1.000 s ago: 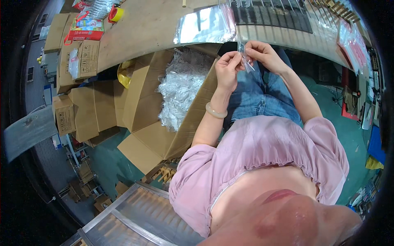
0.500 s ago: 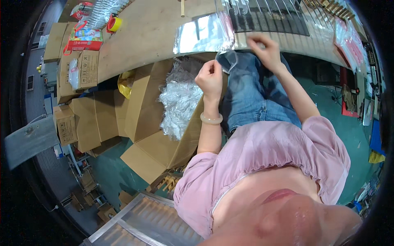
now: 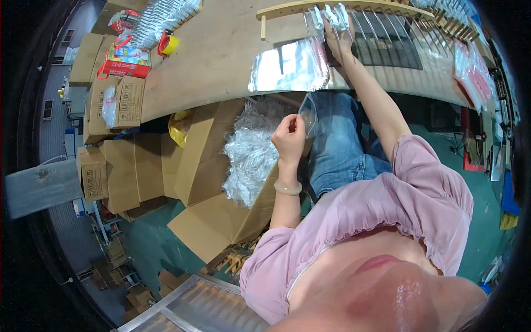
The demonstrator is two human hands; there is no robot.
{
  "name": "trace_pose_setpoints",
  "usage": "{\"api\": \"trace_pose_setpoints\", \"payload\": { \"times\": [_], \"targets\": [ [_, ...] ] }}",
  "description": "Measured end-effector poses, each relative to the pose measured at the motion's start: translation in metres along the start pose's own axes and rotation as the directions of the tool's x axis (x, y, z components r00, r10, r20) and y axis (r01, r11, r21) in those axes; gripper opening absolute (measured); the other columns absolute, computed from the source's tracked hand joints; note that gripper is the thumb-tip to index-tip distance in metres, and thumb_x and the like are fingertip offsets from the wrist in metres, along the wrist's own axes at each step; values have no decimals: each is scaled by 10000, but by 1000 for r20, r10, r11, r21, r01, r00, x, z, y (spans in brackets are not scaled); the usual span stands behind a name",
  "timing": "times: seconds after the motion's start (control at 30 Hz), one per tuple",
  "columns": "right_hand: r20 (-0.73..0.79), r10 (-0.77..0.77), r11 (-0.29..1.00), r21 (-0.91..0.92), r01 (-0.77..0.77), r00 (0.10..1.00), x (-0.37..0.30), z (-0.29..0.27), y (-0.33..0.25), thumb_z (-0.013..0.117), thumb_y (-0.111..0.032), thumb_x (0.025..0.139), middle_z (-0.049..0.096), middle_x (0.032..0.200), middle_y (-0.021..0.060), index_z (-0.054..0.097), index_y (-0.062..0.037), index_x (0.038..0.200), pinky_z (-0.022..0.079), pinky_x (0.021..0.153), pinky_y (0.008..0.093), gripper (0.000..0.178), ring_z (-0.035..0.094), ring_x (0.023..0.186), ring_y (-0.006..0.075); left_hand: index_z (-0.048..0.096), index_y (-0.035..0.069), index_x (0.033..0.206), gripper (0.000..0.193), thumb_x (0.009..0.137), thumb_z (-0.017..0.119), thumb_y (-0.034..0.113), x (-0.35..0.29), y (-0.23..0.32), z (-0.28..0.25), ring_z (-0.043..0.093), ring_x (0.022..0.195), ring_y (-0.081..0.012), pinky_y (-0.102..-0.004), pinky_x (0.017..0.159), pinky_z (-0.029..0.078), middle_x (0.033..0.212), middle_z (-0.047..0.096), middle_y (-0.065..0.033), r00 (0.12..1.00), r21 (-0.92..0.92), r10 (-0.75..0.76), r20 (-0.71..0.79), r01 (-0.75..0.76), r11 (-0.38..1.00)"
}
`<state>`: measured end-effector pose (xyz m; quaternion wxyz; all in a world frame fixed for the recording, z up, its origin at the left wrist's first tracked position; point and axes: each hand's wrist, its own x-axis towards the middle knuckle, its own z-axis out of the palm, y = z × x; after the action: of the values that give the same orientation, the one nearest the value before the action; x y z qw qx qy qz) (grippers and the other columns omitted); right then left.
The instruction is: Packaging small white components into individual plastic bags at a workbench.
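Observation:
My left hand [image 3: 289, 141] is closed in a pinch above the edge of an open carton, level with my thigh. Its fingertips hold the edge of a clear plastic bag [image 3: 311, 117], which hangs over my jeans just below the table edge. My right hand [image 3: 339, 43] reaches across the table to a wooden rack [image 3: 287, 9] with a row of thin metal rods. Its fingers are closed around small silvery-white pieces [image 3: 336, 16] hanging there; their exact kind is unclear. Nearer me, beside that wrist, a stack of shiny clear bags [image 3: 287, 67] lies at the table edge.
The open carton [image 3: 202, 149] on my left holds a heap of clear crumpled plastic packets [image 3: 249, 157]. A yellow tape roll [image 3: 168, 44] and a red box [image 3: 126, 60] sit at the table's left. Pink-tinted bags [image 3: 470, 74] lie at the right.
My right hand has moved forward from the table edge to the pieces on the rack. My left hand has drawn back slightly with the bag. The whole view has shifted, showing more rack.

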<state>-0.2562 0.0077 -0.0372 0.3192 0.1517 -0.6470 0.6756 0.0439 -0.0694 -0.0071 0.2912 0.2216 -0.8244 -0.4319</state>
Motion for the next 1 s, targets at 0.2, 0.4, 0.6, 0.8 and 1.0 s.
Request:
{"api": "trace_pose_setpoints", "payload": {
  "times": [0.2,0.4,0.6,0.8,1.0],
  "targets": [
    [215,-5,978,-202,50,977,-9,-44,-45,672,-208,830,647,990,115,576,-21,1092,490,776,312,336,638,887,258,680,25,836,78,792,665,88,4,2,4,608,569,-157,-272,544,480,660,645,-89,979,65,201,37,-204,977],
    [339,-219,922,-235,308,915,-59,-99,-90,630,-157,845,638,1039,136,588,-22,1087,474,817,303,280,625,941,243,667,58,848,67,802,628,87,8,5,32,608,596,-303,-375,534,488,667,620,-135,905,77,410,112,-419,905],
    [824,375,902,-220,-371,424,-80,-164,-136,635,-110,801,631,1058,147,590,-40,1098,472,826,318,308,621,936,249,686,45,874,104,810,631,107,-2,16,51,642,635,-311,-351,560,508,724,644,-168,930,29,337,147,-344,938],
    [847,531,824,-515,238,-8,-52,-155,-140,619,-51,770,648,999,143,586,-33,1077,498,747,336,310,633,865,254,684,49,866,105,824,617,118,-19,25,69,637,614,-328,-369,544,504,698,637,-174,949,-29,299,104,-297,954],
    [801,597,758,-581,-297,-44,-54,-163,-140,610,-3,750,636,789,82,568,-43,1075,521,629,301,330,630,668,190,681,48,854,104,828,606,116,-26,27,78,635,606,-335,-378,532,499,690,633,-180,963,5,245,116,-247,969]
  ]
}}
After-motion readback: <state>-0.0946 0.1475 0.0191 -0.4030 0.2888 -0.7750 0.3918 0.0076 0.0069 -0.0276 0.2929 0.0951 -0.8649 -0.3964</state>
